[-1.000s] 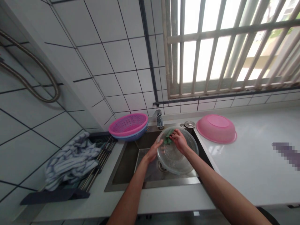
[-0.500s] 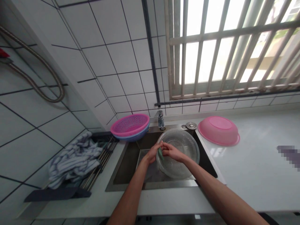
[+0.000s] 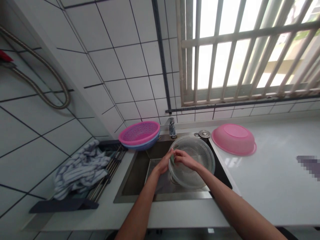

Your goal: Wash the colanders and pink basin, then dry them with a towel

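Cloth (image 3: pixel 172 159), pinched in the fingers of our right hand (image 3: pixel 185 158), has moved from inside the clear bowl (image 3: pixel 193 178) to its left rim — so the wiping, we judge, has reached the edge. Our left hand (image 3: pixel 164 163) holds that rim over the sink (image 3: pixel 185 196).

Your one camera sits on your head, above the near side of the counter (image 3: pixel 272 186), facing forward and down. It takes in the sink's (image 3: pixel 185 195) full width, your left hand (image 3: pixel 164 163) and right hand (image 3: pixel 184 158), the left wall (image 3: pixel 22 133) and the window (image 3: pixel 235 36) far right.
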Available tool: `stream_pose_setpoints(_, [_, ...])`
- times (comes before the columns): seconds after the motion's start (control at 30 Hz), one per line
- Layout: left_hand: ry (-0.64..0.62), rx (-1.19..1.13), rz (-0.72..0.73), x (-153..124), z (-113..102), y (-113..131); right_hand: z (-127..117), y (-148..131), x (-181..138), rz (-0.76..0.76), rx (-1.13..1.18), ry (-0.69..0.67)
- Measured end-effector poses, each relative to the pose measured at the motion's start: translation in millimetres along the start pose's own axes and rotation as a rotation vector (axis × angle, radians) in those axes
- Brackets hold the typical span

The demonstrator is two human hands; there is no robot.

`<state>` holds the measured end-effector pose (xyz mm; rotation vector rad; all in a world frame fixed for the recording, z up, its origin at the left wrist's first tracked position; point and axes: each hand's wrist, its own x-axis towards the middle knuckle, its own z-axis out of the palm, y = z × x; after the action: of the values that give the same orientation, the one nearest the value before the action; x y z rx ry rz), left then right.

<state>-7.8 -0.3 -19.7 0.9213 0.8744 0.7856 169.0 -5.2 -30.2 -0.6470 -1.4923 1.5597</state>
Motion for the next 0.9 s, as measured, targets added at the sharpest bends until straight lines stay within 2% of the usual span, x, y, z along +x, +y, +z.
stream_pose_setpoints(0.1, [0.124,-0.017,0.070,1.0,-2.3,1.3,7.7,12.3,-3.4,0.103,-0.187,-0.308])
stream_pose_setpoints(0.13, [0.158,-0.022,0.088,0.9,-2.4,2.4,8.9,14.6,-4.0,0.126,-0.206,-0.350])
stream_pose_setpoints(0.2, [0.160,-0.036,0.089,0.2,-1.2,4.7,10.2,14.7,-3.7,0.112,-0.144,-0.330])
stream_pose_setpoints(0.27, [0.081,-0.044,0.057,-1.0,1.6,6.6,10.4,9.0,-1.5,0.047,0.008,-0.202])
stream_pose_setpoints(0.33, [0.004,-0.032,0.038,-2.7,4.4,7.9,7.8,-0.2,1.8,-0.022,0.155,0.017])
stream_pose_setpoints(0.43, [-0.022,-0.025,0.039,-5.1,5.8,9.0,-1.7,-13.5,6.2,-0.087,0.274,0.362])
stream_pose_setpoints(0.5, [-0.031,-0.042,0.035,-5.2,4.9,8.9,-7.2,-18.3,7.3,-0.091,0.303,0.459])
stream_pose_setpoints(0.53, [-0.033,-0.047,0.036,-4.7,4.3,8.4,-8.0,-18.8,7.2,-0.086,0.302,0.454])
stream_pose_setpoints(0.6, [-0.029,-0.042,0.046,-2.8,3.1,7.0,-5.0,-16.2,6.1,-0.074,0.252,0.352])
stream_pose_setpoints(0.73, [-0.024,-0.027,0.080,-0.6,0.8,5.5,7.0,-0.5,0.2,-0.009,-0.025,-0.020])
stream_pose_setpoints(0.9, [0.076,-0.007,0.135,-5.4,-2.9,11.6,-3.4,12.0,-9.7,0.254,-0.462,-0.528])
